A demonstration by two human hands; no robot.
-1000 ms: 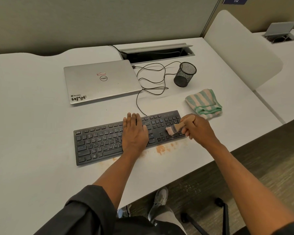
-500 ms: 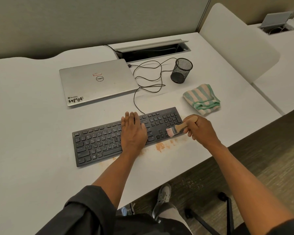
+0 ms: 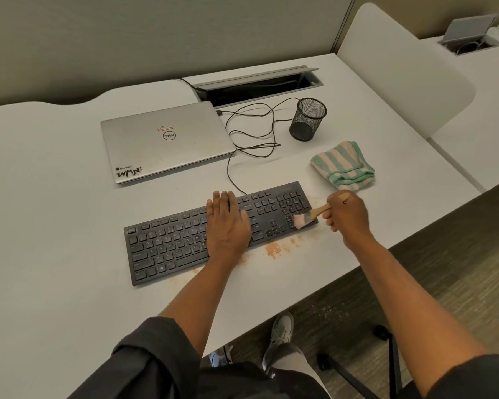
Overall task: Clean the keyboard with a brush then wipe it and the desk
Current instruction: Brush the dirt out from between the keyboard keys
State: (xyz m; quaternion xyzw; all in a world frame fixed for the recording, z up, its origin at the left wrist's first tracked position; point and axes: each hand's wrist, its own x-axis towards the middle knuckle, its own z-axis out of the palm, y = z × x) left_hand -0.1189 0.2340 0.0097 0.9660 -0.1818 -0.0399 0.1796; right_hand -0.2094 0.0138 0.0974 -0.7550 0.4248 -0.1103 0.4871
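1 keyboard (image 3: 185, 240) mid desk (image 3: 55, 226), 1 brush (image 3: 307, 216), 1 striped cloth (image 3: 343, 165) at 2 o'clock of kbd. L hand (image 3: 228, 226) flat on the keys, fingers straight. R hand (image 3: 347, 216) curled round brush handle, bristles on kbd's 3 o'clock end. Orange dust (image 3: 272, 250) on desk at 6, near front edge. Laptop (image 3: 164, 139), cable (image 3: 251, 133), mesh cup (image 3: 307, 119) at 12; bare desk at 9

The left hand (image 3: 227, 226) hides the keyboard's (image 3: 167, 243) middle keys; key legends are unreadable.
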